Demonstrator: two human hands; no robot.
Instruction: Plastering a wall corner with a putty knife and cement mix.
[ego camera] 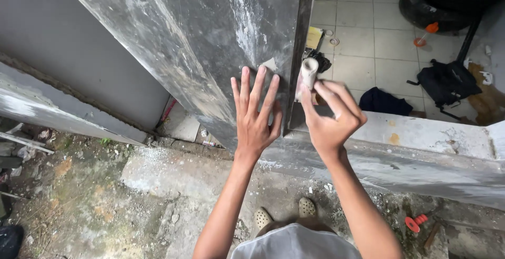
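Grey metal door [210, 43] filled the upper middle of the frame. We pressed our left hand [256, 119] flat on it, fingers spread. Our right hand [330, 117] pinched a white roll [309, 73] (standing upright) just right of the door's edge.

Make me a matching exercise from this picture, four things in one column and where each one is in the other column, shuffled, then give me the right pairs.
Column one:
1. left hand
2. right hand
3. black backpack
4. orange-handled tool

Column two:
A. lying on the tiled floor beyond the low wall
B. pressed flat, fingers spread, on the grey door panel
C. on the rough ground at lower right
D. holding a pale roll against the door's edge

Pairs: 1-B, 2-D, 3-A, 4-C
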